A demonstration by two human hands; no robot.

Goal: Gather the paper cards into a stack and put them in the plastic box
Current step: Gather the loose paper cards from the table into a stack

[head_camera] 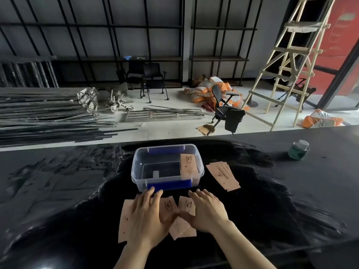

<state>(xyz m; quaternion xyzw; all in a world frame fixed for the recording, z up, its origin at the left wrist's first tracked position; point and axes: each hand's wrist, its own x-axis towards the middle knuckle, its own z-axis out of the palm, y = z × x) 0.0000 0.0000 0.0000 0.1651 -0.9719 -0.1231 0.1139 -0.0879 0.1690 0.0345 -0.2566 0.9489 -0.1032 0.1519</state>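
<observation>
A clear plastic box (136, 167) with blue latches stands on the black table straight ahead; one tan paper card (188, 165) leans inside against its right wall. Several tan cards (167, 207) lie spread on the table just in front of the box. My left hand (144, 216) lies flat, palm down, on the left cards with fingers spread. My right hand (206, 209) rests palm down on the right cards, its thumb over the lower ones. A fanned pile of more cards (223, 174) lies to the right of the box.
A small green-labelled jar (298, 150) stands at the far right of the table. Beyond the table's far edge are metal bars, chairs, orange sacks and a wooden ladder (287, 61) on the floor.
</observation>
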